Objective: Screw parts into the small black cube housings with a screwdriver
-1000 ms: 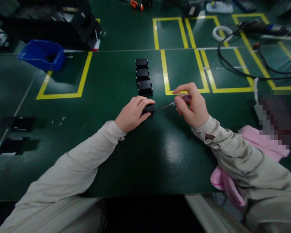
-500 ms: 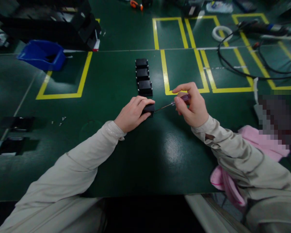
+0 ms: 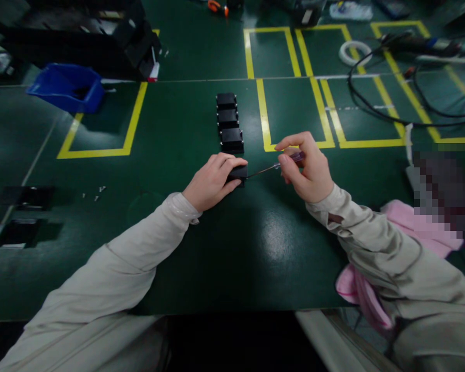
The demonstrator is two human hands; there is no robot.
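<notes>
L hand [image 3: 213,181] grips black box [image 3: 239,174]; R hand [image 3: 308,168] holds screwdriver [image 3: 279,165] to it.

Factory assembly workbench.
A dark green mat [image 3: 201,248] marked with yellow tape boxes [image 3: 290,88]; blue parts bin [image 3: 67,87] at ten o'clock, black cables [image 3: 403,98] at two o'clock.

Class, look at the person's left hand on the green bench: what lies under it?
Under the left hand sits a small black block; only its right end shows, where the screwdriver tip held by the right hand meets it. The rest of the block is covered by fingers.
</notes>
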